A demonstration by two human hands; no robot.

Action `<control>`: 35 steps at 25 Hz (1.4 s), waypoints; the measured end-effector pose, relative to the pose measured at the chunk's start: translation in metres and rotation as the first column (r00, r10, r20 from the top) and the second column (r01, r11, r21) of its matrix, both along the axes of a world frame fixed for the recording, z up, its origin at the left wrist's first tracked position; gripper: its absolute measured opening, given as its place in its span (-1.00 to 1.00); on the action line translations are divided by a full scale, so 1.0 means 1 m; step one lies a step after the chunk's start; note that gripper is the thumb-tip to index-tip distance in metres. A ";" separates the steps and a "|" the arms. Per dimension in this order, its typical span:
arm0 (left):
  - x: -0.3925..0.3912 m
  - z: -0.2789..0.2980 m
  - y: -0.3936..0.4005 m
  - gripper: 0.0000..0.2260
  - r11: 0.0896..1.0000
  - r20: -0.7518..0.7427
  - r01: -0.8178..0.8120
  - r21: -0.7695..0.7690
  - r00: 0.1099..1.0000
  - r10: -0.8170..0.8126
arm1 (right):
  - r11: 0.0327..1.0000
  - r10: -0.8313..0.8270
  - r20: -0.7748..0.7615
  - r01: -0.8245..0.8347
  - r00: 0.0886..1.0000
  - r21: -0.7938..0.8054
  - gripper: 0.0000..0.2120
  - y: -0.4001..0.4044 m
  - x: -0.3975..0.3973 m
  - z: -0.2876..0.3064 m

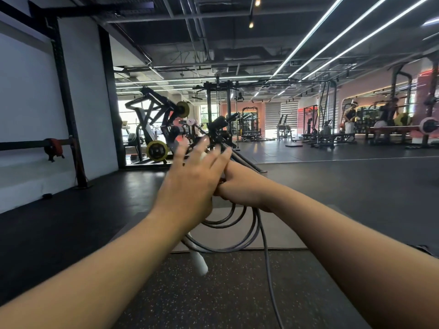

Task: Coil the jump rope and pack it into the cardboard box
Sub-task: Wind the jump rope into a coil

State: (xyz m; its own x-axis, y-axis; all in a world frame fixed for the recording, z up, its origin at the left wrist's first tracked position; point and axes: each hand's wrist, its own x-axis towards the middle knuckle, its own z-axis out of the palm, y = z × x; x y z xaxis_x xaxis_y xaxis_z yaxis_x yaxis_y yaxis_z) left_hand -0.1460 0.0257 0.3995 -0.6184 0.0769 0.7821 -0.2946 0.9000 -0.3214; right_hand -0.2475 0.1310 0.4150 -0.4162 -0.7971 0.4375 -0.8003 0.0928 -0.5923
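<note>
Several loops of the grey jump rope (247, 236) hang below my two raised hands in the middle of the view. My right hand (240, 186) grips the gathered top of the coil. My left hand (190, 184) lies across in front of it with fingers spread and straight, blurred by motion. One white handle (199, 262) dangles under the coil. A loose strand (267, 269) runs down to the bottom edge. Behind the coil lies a flat brown cardboard surface (280, 233), probably the box; its sides are hidden.
I stand on a speckled rubber mat (213, 300) in a gym. A black weight machine (164, 129) with yellow plates stands straight ahead. Racks and a barbell (425, 125) are at far right, where two people (350, 117) stand. White wall (28, 91) at left.
</note>
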 end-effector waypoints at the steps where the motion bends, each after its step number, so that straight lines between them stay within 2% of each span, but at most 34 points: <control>1: -0.001 0.003 -0.002 -0.24 0.997 0.096 0.008 0.078 0.995 -0.016 | 1.000 0.029 0.023 -0.030 0.999 0.005 -0.65 0.003 0.001 0.003; 3: -0.003 0.005 -0.013 -0.45 0.941 0.207 -0.007 0.339 0.976 -0.068 | 0.998 0.056 0.146 -0.060 0.988 0.028 -0.64 0.009 0.001 0.007; 4: -0.002 0.005 -0.016 -0.57 0.904 0.231 -0.021 0.426 0.969 -0.086 | 0.997 0.053 0.160 -0.061 0.986 0.048 -0.65 0.011 0.001 0.008; 7: 0.002 0.005 -0.025 -0.80 0.735 0.142 0.040 0.677 0.973 -0.183 | 0.990 0.077 0.225 -0.102 0.971 0.100 -0.66 0.020 -0.008 0.000; 9: 0.004 0.007 -0.033 -0.79 0.580 0.028 0.112 0.807 0.973 -0.227 | 0.980 0.062 0.420 -0.135 0.906 0.147 -0.39 0.029 -0.015 -0.014; 11: 0.008 0.007 -0.040 -0.75 0.356 -0.080 0.174 0.918 0.961 -0.264 | 0.974 0.044 0.611 -0.169 0.791 0.148 -0.20 0.040 -0.025 -0.024; 13: 0.012 0.006 -0.042 -0.74 0.192 -0.126 0.185 0.964 0.950 -0.285 | 0.968 0.063 0.696 -0.215 0.715 0.133 -0.21 0.045 -0.032 -0.028; 17: 0.015 0.007 -0.042 -0.73 -0.086 -0.299 0.286 0.954 0.921 -0.251 | 0.957 0.067 0.736 -0.252 0.674 0.143 -0.06 0.037 -0.031 -0.048; 19: 0.013 0.015 -0.048 -0.73 -0.178 -0.389 0.358 0.917 0.901 -0.190 | 0.955 0.104 0.772 -0.280 0.627 0.099 -0.09 0.028 -0.026 -0.068; 20: 0.012 0.018 -0.050 -0.73 -0.189 -0.407 0.376 0.907 0.899 -0.163 | 0.949 0.118 0.789 -0.303 0.603 0.090 -0.14 0.024 -0.022 -0.077; 21: 0.011 0.020 -0.052 -0.73 -0.189 -0.414 0.386 0.903 0.899 -0.141 | 0.938 0.130 0.775 -0.330 0.618 0.106 -0.22 0.022 -0.018 -0.084; 23: 0.011 0.021 -0.055 -0.74 -0.145 -0.399 0.382 0.913 0.910 -0.116 | 0.913 0.173 0.657 -0.369 0.734 0.172 -0.48 0.022 -0.016 -0.089; 24: 0.013 0.020 -0.055 -0.74 -0.089 -0.379 0.371 0.924 0.919 -0.108 | 0.915 0.192 0.612 -0.366 0.767 0.172 -0.56 0.022 -0.018 -0.088; 25: 0.015 0.019 -0.058 -0.74 0.014 -0.340 0.343 0.939 0.935 -0.097 | 0.937 0.185 0.593 -0.323 0.784 0.135 -0.59 0.023 -0.022 -0.082; 27: 0.019 0.018 -0.065 -0.74 0.268 -0.217 0.224 0.937 0.975 -0.055 | 0.989 0.143 0.607 -0.140 0.782 -0.052 -0.60 0.024 -0.032 -0.065; 28: 0.020 0.017 -0.066 -0.74 0.328 -0.180 0.173 0.929 0.984 -0.010 | 0.985 0.139 0.628 -0.044 0.766 -0.164 -0.63 0.022 -0.037 -0.057; 29: 0.019 0.014 -0.065 -0.75 0.300 -0.188 0.169 0.939 0.982 0.034 | 0.966 0.154 0.653 0.025 0.742 -0.256 -0.68 0.021 -0.040 -0.050; 30: 0.016 0.012 -0.063 -0.77 0.181 -0.278 0.261 0.948 0.958 0.070 | 0.947 0.184 0.677 0.055 0.713 -0.316 -0.73 0.019 -0.042 -0.046; 31: 0.012 0.010 -0.061 -0.76 -0.011 -0.405 0.409 0.912 0.906 0.126 | 0.938 0.203 0.683 0.061 0.702 -0.342 -0.78 0.018 -0.042 -0.044; 32: 0.009 0.012 -0.057 -0.73 -0.193 -0.504 0.538 0.821 0.840 0.200 | 0.942 0.193 0.666 0.054 0.720 -0.332 -0.80 0.017 -0.041 -0.044; 33: 0.007 0.014 -0.055 -0.70 -0.326 -0.560 0.621 0.713 0.784 0.269 | 0.957 0.146 0.627 0.051 0.765 -0.285 -0.76 0.018 -0.038 -0.047; 34: 0.006 0.018 -0.052 -0.68 -0.405 -0.588 0.670 0.622 0.741 0.323 | 0.975 0.058 0.570 0.075 0.820 -0.208 -0.69 0.019 -0.038 -0.050; 35: 0.006 0.023 -0.053 -0.66 -0.447 -0.610 0.715 0.538 0.696 0.379 | 0.985 -0.031 0.505 0.113 0.862 -0.133 -0.62 0.021 -0.038 -0.053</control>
State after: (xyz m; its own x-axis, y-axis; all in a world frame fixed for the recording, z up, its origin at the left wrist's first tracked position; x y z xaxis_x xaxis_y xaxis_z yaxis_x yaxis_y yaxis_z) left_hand -0.1398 -0.0270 0.4225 -0.4289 -0.9026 -0.0366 0.4600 -0.2531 0.8511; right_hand -0.2851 0.1519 0.3625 -0.6649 -0.6968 0.2690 -0.3874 0.0138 -0.9218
